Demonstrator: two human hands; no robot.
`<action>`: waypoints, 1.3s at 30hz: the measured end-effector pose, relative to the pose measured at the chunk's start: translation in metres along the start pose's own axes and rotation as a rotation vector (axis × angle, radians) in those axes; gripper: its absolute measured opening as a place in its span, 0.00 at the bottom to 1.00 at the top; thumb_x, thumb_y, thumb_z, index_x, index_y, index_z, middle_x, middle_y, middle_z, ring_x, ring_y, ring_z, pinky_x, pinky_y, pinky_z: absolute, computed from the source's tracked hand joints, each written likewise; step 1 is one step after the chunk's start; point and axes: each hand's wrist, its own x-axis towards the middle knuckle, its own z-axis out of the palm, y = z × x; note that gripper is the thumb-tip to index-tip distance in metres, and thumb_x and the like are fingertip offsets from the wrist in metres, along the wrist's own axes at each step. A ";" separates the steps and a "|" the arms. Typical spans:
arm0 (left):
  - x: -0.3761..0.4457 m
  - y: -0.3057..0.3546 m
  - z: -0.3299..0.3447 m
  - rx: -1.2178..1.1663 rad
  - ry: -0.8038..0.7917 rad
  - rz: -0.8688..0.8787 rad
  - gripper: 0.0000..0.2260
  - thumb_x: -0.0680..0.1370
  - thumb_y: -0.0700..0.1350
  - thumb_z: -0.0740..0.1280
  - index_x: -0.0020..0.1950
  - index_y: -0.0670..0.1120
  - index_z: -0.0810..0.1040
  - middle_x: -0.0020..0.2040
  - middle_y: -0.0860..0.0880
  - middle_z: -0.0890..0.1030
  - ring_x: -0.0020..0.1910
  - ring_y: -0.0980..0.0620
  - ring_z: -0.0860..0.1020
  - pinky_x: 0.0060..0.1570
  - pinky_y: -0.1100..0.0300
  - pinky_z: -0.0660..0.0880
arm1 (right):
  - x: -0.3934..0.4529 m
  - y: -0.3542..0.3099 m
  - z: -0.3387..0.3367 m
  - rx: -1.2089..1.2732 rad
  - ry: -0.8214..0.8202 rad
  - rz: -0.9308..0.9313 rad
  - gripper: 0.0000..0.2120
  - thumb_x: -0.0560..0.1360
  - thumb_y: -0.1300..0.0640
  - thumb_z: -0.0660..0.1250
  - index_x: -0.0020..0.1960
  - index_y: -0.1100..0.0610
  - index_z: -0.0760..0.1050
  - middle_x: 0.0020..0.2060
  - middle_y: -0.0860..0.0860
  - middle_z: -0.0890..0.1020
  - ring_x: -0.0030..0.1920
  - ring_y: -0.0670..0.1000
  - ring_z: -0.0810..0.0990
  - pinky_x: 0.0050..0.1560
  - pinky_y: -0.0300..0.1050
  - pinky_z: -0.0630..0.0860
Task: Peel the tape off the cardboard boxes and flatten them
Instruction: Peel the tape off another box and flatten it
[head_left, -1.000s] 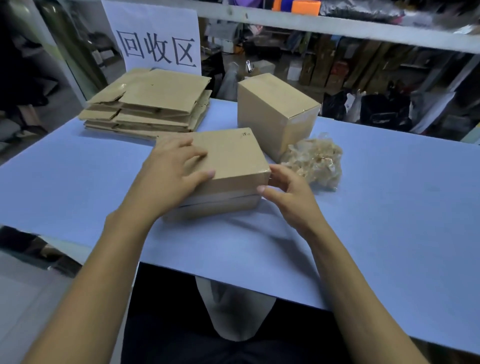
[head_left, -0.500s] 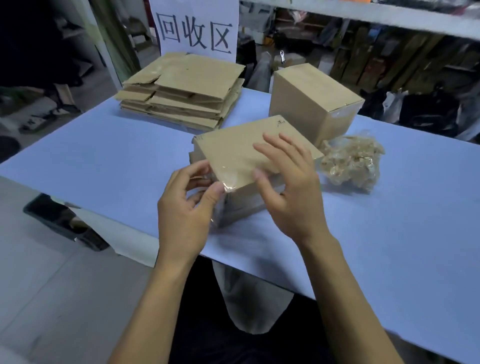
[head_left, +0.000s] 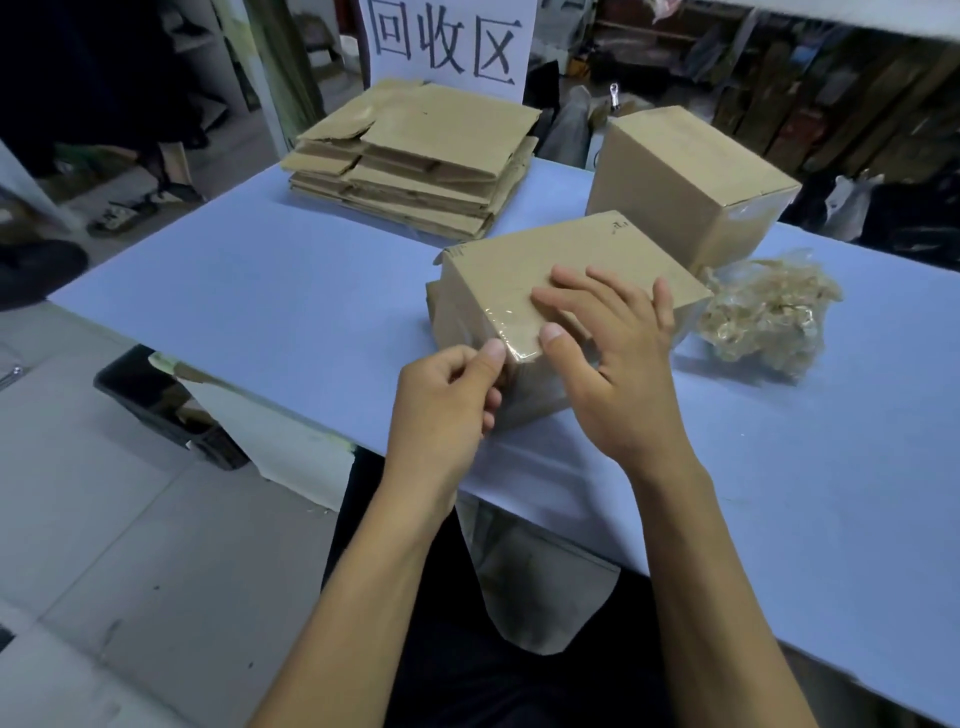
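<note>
Blue table (head_left: 270, 291), recycling sign (head_left: 447, 44) behind; your right hand (head_left: 618, 364) lies flat on the box (head_left: 519, 270), left hand (head_left: 441, 400) pinches its tape (head_left: 511, 338).

A warehouse recycling corner — flattened cardboard stack (head_left: 415, 161) under a handwritten sign (head_left: 447, 47), cluttered storage shelves (head_left: 779, 78) behind.

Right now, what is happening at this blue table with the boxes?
A person is taking tape off a small cardboard box that is tipped up on the blue table. The right hand lies with spread fingers on the box's top face, while the left hand pinches at the clear tape on the near corner. Behind, a taller box stands closed, flattened boxes are stacked, and a wad of removed tape lies to the right.
</note>
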 end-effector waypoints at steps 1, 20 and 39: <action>0.001 0.003 -0.001 -0.035 -0.019 -0.020 0.16 0.81 0.47 0.67 0.33 0.46 0.75 0.27 0.51 0.72 0.25 0.55 0.66 0.24 0.66 0.64 | 0.000 -0.001 0.000 -0.004 0.003 0.002 0.19 0.76 0.45 0.57 0.59 0.47 0.81 0.65 0.41 0.78 0.70 0.47 0.69 0.77 0.57 0.43; -0.017 -0.010 0.006 0.062 0.186 0.260 0.15 0.79 0.44 0.68 0.34 0.43 0.69 0.29 0.57 0.70 0.30 0.58 0.68 0.33 0.67 0.65 | 0.003 0.002 -0.008 -0.348 -0.270 -0.003 0.55 0.61 0.15 0.42 0.78 0.46 0.62 0.78 0.49 0.61 0.78 0.57 0.54 0.76 0.55 0.43; -0.023 -0.003 -0.002 0.105 0.068 0.533 0.12 0.76 0.36 0.68 0.41 0.54 0.76 0.39 0.59 0.78 0.44 0.51 0.77 0.48 0.62 0.71 | 0.014 0.002 -0.014 -0.385 -0.272 -0.003 0.50 0.62 0.22 0.49 0.78 0.46 0.60 0.78 0.49 0.62 0.77 0.58 0.58 0.73 0.54 0.50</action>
